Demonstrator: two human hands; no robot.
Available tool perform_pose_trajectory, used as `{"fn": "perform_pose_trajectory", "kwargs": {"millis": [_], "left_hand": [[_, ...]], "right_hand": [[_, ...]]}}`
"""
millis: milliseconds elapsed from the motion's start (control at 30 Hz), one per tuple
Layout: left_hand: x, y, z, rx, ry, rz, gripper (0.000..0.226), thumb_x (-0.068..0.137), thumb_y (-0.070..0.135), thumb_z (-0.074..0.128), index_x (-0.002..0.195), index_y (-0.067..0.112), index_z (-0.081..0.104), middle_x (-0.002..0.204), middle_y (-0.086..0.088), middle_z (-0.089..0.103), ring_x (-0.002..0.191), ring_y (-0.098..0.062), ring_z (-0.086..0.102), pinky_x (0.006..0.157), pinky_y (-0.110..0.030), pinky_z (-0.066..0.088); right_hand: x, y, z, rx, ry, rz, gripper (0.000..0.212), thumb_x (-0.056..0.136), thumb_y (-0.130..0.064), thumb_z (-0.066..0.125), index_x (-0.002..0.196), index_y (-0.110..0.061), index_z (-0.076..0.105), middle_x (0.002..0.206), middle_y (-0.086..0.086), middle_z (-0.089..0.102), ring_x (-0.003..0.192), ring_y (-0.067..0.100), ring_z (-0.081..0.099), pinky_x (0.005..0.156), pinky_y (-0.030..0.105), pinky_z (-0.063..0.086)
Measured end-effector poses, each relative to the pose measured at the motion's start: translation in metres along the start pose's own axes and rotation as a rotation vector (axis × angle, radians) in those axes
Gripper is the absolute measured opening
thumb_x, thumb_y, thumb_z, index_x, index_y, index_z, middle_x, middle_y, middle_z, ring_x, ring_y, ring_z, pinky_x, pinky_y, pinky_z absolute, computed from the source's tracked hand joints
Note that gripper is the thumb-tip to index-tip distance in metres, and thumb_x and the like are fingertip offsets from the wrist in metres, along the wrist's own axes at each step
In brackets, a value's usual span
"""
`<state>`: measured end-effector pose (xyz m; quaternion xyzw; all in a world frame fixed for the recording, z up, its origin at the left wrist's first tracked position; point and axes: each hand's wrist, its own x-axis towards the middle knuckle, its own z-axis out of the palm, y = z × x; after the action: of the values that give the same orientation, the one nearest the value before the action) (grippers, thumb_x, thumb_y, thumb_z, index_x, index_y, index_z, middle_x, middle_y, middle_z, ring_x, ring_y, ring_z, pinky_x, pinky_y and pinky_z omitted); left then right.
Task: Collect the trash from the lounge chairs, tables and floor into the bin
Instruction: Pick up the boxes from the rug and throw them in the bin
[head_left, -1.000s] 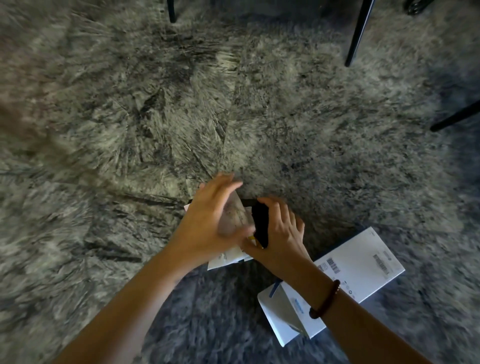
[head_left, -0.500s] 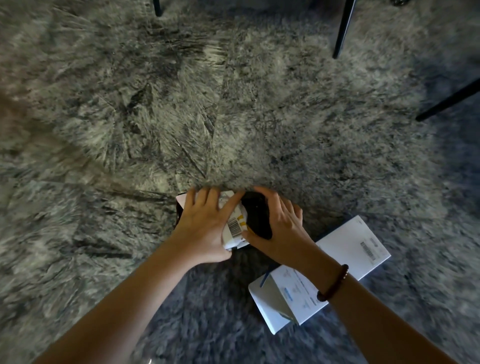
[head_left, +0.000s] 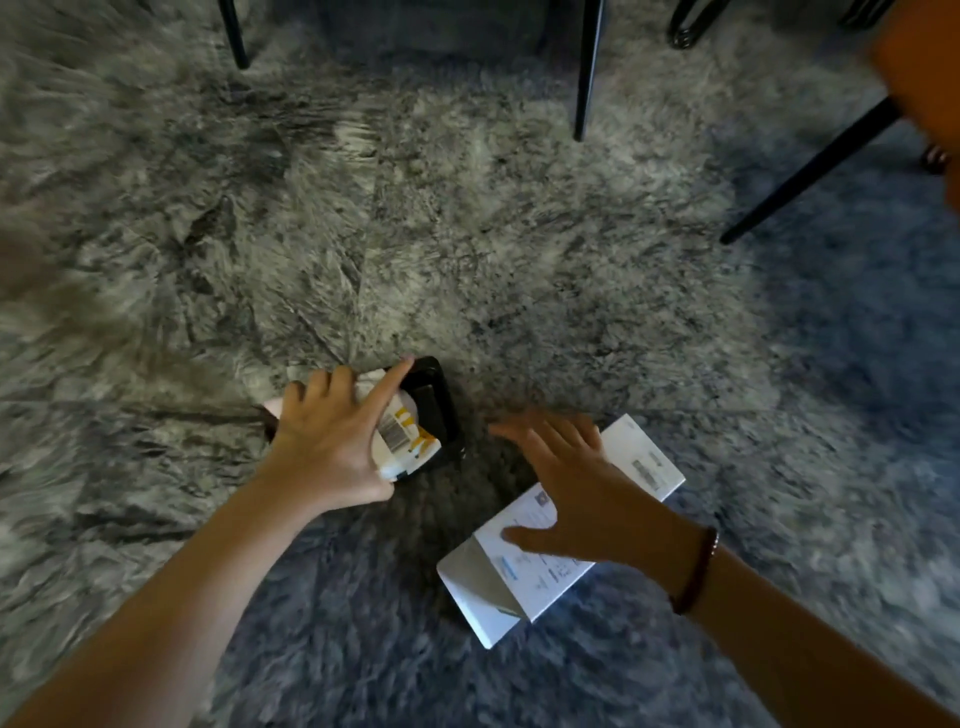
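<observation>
Presently gripping white wrapper (head_left: 404, 441) and black tray (head_left: 435, 410) in left hand (head_left: 332, 447) on rug (head_left: 467, 234); hovering right hand (head_left: 582, 483), fingers apart, over white box (head_left: 647, 467). Probably mid-collection; bin out of view.

A home lounge: shaggy grey rug (head_left: 467, 234) (deep pile), black chair legs (head_left: 584, 67).

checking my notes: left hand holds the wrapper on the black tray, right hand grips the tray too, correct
No: the head view shows the right hand open over the white box, off the black tray. The left hand does hold the wrapper on it.
</observation>
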<state>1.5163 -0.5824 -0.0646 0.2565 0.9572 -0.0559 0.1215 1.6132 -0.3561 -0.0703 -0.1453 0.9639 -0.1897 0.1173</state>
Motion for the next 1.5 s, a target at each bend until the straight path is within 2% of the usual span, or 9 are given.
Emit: {"fn": "perform_pose_trajectory", "kwargs": {"millis": [100,267,400,567,767,967,1100,1200,1500], "left_hand": [[0.001,0.008,-0.012,0.002,0.051,-0.032,0.124,0.054,0.061,0.069,0.141,0.038,-0.017,0.122,-0.012,0.036,0.113,-0.031,0.037,0.091,-0.041,0.032],[-0.002,0.023,-0.017,0.016,0.068,-0.015,0.123,0.055,0.062,0.067,0.142,0.037,-0.017,0.119,-0.011,0.036,0.113,-0.033,0.037,0.093,-0.042,0.03],[-0.01,0.029,-0.012,0.044,0.072,0.034,0.124,0.055,0.063,0.065,0.141,0.037,-0.02,0.121,-0.012,0.036,0.114,-0.032,0.036,0.094,-0.041,0.03],[-0.017,0.016,-0.007,0.036,0.072,0.0,0.126,0.049,0.06,0.07,0.143,0.038,-0.01,0.117,-0.013,0.04,0.109,-0.032,0.04,0.089,-0.042,0.032],[-0.015,-0.015,-0.04,-0.023,0.127,-0.157,0.122,0.05,0.06,0.07,0.144,0.036,-0.005,0.112,-0.014,0.042,0.104,-0.033,0.041,0.087,-0.042,0.033],[-0.053,-0.057,-0.177,-0.121,0.111,-0.288,0.122,0.054,0.061,0.07,0.141,0.038,-0.012,0.119,-0.012,0.037,0.112,-0.031,0.036,0.094,-0.041,0.029],[-0.081,-0.077,-0.309,-0.13,0.116,-0.312,0.124,0.053,0.065,0.069,0.141,0.038,-0.014,0.121,-0.012,0.037,0.114,-0.031,0.035,0.095,-0.042,0.029],[-0.109,-0.089,-0.408,-0.144,0.145,-0.316,0.126,0.052,0.065,0.07,0.142,0.038,-0.014,0.121,-0.012,0.037,0.113,-0.031,0.035,0.093,-0.042,0.029],[-0.21,-0.142,-0.718,-0.113,0.258,-0.494,0.126,0.05,0.066,0.065,0.14,0.041,-0.02,0.116,-0.005,0.038,0.111,-0.026,0.036,0.093,-0.037,0.029]], "right_hand": [[-0.025,0.013,-0.001,-0.075,-0.122,0.006,0.098,0.068,-0.068,0.06,0.143,-0.03,0.012,0.15,-0.002,0.021,0.135,0.018,0.01,0.105,0.029,-0.007],[-0.048,0.037,0.01,-0.304,-0.255,-0.059,0.119,0.048,-0.09,0.039,0.144,-0.028,0.006,0.149,0.007,0.029,0.138,0.03,0.023,0.108,0.048,-0.003],[-0.043,0.042,0.016,-0.435,-0.178,-0.079,0.112,0.043,-0.079,0.061,0.134,-0.019,0.037,0.128,0.007,0.056,0.117,0.029,0.053,0.104,0.049,0.032],[-0.024,0.041,0.016,-0.356,0.035,-0.05,0.099,0.036,-0.059,0.076,0.118,-0.013,0.046,0.106,0.009,0.062,0.098,0.029,0.06,0.099,0.038,0.022],[0.006,0.04,-0.022,-0.341,0.108,0.021,0.093,0.04,-0.058,0.075,0.117,-0.013,0.046,0.106,0.01,0.058,0.094,0.028,0.055,0.093,0.038,0.038],[0.026,-0.035,-0.146,-0.284,0.185,0.083,0.092,0.037,-0.052,0.081,0.113,-0.011,0.05,0.101,0.011,0.058,0.09,0.032,0.055,0.083,0.045,0.044],[0.031,-0.104,-0.255,-0.24,0.246,0.106,0.088,0.042,-0.057,0.065,0.114,-0.009,0.052,0.102,0.013,0.058,0.09,0.034,0.056,0.085,0.044,0.042],[0.032,-0.152,-0.345,-0.225,0.278,0.101,0.094,0.036,-0.051,0.08,0.114,-0.007,0.052,0.101,0.014,0.058,0.088,0.036,0.057,0.085,0.043,0.04],[0.031,-0.301,-0.634,-0.187,0.348,-0.031,0.085,0.041,-0.059,0.07,0.111,-0.016,0.046,0.098,0.003,0.056,0.085,0.021,0.055,0.079,0.039,0.048]]}}
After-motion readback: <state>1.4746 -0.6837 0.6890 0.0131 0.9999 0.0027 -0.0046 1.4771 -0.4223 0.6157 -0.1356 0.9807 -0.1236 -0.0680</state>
